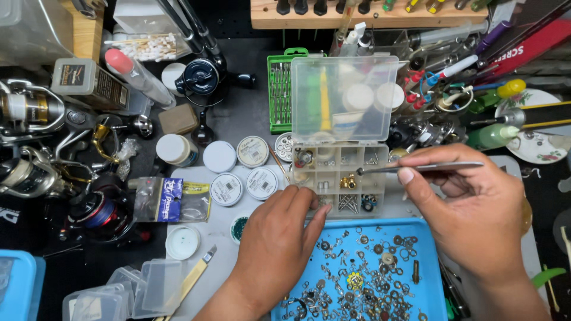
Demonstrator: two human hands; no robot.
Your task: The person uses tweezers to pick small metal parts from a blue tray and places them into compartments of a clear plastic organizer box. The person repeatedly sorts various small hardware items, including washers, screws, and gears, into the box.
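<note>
Blue tray point(428, 238) in front of us, heaped with washers, rings and tiny gears. Behind it the parts box point(339, 178), lid up, its cells holding screws, springs and a brass piece. Our left hand point(279, 244) rests fingertips on the box's front edge, gripping nothing. Our right hand point(476, 208) pinches the tweezers point(422, 167), lying left-right, tip over a right-hand cell; whether it holds anything, we cannot tell.
</note>
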